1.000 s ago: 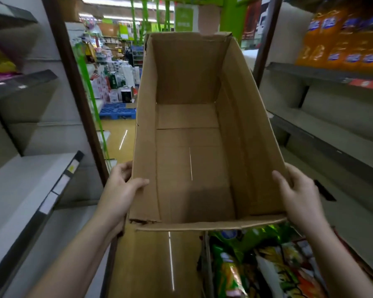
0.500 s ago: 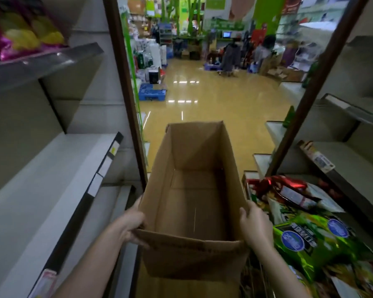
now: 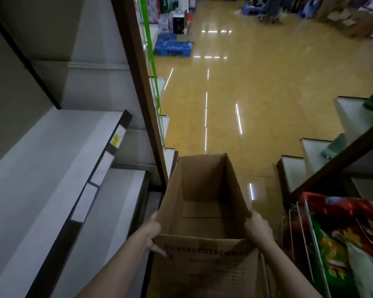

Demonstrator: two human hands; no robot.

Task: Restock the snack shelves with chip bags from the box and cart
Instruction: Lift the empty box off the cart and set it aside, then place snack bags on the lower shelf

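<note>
A long brown cardboard box (image 3: 205, 261) with nothing inside hangs low over the aisle floor, its open top facing me. My left hand (image 3: 152, 234) grips its near left corner, fingers curled under the rim. My right hand (image 3: 257, 227) grips the right wall near the front. To the right, a wire cart (image 3: 297, 229) holds red and green chip bags (image 3: 342, 237) piled high. White snack shelves (image 3: 58, 160) with price labels on the front edge run along the left, bare where I see them.
A brown upright post (image 3: 142, 87) ends the left shelving. Stepped white shelf ends (image 3: 310, 153) and a slanted dark post stand on the right. The glossy yellow floor (image 3: 256, 93) stretches ahead to a blue pallet (image 3: 172, 46) and stacked goods at the far end.
The box has come down from chest height to low over the floor, and my view has tilted downward. Both hands keep hold of its sides.
</note>
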